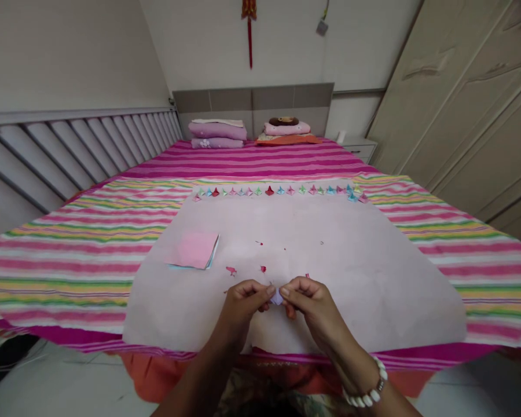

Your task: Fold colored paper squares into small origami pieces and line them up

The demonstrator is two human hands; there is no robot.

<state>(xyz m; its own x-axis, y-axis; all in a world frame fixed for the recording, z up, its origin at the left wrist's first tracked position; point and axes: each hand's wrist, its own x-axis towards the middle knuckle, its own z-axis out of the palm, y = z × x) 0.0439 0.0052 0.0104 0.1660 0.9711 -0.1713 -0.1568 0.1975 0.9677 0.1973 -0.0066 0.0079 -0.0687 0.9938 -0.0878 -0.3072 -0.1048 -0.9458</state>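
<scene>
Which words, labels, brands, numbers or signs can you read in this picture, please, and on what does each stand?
No text can be read.
Small lilac folded paper: no writing visible.
Pink-topped stack of square paper: none visible.
Small grey object hanging by the white wall: too blurred to tell.

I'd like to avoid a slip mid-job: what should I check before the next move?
1. Left hand grips small purple paper: ok.
2. Right hand grips its other side: ok.
3. Creases sharp: cannot tell, too small.
4. Pale sheet free of scraps: not ok, red scraps lie on it.
5. Paper stack apart from both hands: ok.
</scene>
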